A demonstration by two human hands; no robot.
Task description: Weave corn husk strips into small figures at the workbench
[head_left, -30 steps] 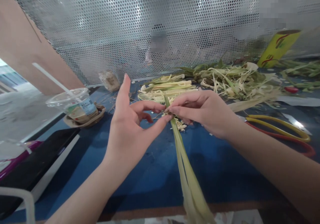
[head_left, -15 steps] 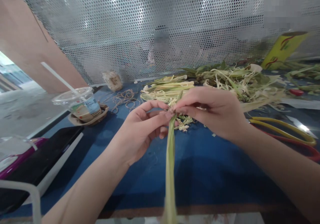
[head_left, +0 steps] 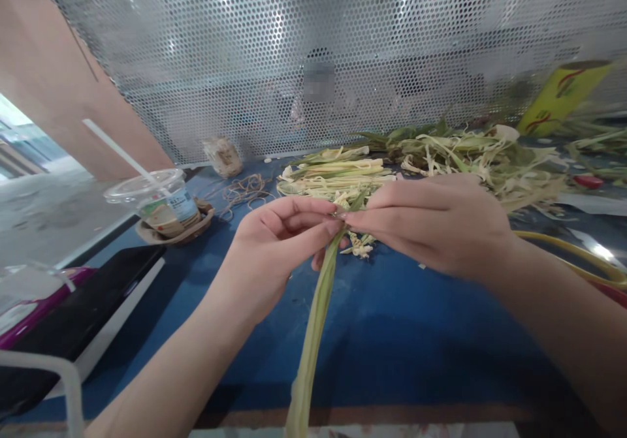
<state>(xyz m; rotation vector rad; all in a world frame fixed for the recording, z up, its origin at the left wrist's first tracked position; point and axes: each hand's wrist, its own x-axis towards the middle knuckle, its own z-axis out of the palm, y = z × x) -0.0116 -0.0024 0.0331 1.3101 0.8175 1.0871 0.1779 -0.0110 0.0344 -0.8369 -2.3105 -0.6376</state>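
Observation:
A long, pale green strip of corn husk hangs between my forearms and runs down past the table's front edge. My left hand pinches its upper part between thumb and index finger, the other fingers curled behind. Right beside that grip, my right hand has its thumb and fingertips pressed together at the same spot on the strip. The exact point where the fingertips meet is partly hidden. Just beyond my hands lie curled, cream-coloured husk pieces and a row of flat husk strips.
A heap of husks lies at the back right, near a yellow tube. Scissors with a yellow handle are by my right forearm. On the left are a plastic cup, tangled twine and a black flat object.
My right hand has shifted a little to the right, its fingers straighter and closer together. The hanging end of the strip has swung left. My left hand keeps its pinch.

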